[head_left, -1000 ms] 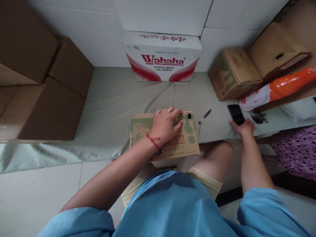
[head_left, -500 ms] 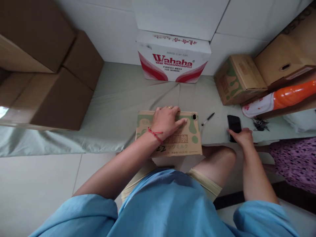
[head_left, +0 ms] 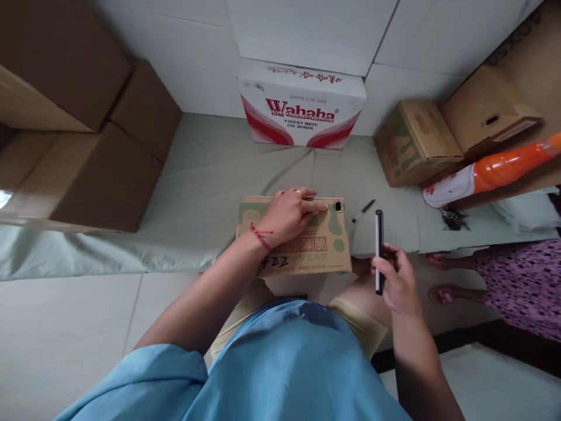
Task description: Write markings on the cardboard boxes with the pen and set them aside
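My left hand [head_left: 289,215] lies flat, fingers stretched out, on top of a brown and green cardboard box [head_left: 326,248] at the near edge of the grey-covered surface [head_left: 205,181]. A red string is round that wrist and "22" is written on the box. My right hand [head_left: 394,278] is closed round a black phone [head_left: 379,234], held on edge above my knee, just right of the box. A black pen [head_left: 363,210] lies on the cloth between the box and the phone.
A white and red Wahaha water carton [head_left: 302,111] stands at the back. Plain brown boxes [head_left: 83,152] are stacked at the left. More boxes [head_left: 416,140], an orange and white bottle [head_left: 491,169] and keys [head_left: 451,217] lie at the right. Another person's feet [head_left: 438,292] and patterned clothing [head_left: 521,286] show at the right.
My right hand has picked the black phone up off the cloth and brought it towards me, turned on edge. My left hand stays on the box.
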Demonstrator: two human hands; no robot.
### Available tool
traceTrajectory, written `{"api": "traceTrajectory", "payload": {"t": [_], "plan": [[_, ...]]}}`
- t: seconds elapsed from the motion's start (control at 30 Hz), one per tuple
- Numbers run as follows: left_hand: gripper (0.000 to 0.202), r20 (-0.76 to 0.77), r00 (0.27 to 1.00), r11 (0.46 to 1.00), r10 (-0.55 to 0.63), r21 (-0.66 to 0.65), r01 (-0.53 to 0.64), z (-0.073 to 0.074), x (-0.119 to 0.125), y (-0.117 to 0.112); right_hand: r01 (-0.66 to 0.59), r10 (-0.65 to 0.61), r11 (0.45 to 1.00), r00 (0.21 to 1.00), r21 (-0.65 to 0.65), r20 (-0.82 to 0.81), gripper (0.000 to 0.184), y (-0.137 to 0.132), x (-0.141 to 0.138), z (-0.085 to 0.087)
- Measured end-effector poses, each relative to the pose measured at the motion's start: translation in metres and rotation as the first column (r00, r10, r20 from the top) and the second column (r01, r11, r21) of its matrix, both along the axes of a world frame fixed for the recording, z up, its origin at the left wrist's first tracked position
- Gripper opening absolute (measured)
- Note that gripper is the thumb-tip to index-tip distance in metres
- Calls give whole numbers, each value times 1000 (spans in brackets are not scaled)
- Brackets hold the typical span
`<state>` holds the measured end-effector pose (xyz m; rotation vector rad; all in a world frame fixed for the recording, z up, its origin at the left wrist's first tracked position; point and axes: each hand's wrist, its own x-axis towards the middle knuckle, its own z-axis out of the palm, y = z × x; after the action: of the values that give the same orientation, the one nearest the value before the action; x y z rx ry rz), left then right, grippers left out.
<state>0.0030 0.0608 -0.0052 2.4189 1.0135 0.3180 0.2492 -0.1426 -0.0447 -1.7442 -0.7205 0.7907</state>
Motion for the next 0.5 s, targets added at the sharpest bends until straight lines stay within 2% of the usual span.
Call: {"api": "traceTrajectory", "payload": {"t": [0.07, 0.17, 0.27, 0.37, 0.5], "plan": [[41, -48, 998, 999, -31, 18, 32, 2, -3, 1, -80, 85, 995, 994, -64, 72, 64, 7, -18, 21], [40, -101, 994, 999, -31, 39, 35, 4, -5, 0, -112, 146, 987, 919, -113, 367, 64, 19, -37, 41], [40, -138, 990, 1000, -7, 26, 11, 7, -4, -2, -106, 95, 994, 783, -18, 615, 64, 29, -52, 46], [41, -140, 990, 1000, -1, 10, 2, 7, -2, -2, -111, 30, 992, 675, 61, 737, 62, 35, -66, 45], [37, -114, 993, 1000, 7, 10, -6, 6, -1, 0, -98, -28, 989, 627, 114, 778, 62, 38, -83, 47]]}}
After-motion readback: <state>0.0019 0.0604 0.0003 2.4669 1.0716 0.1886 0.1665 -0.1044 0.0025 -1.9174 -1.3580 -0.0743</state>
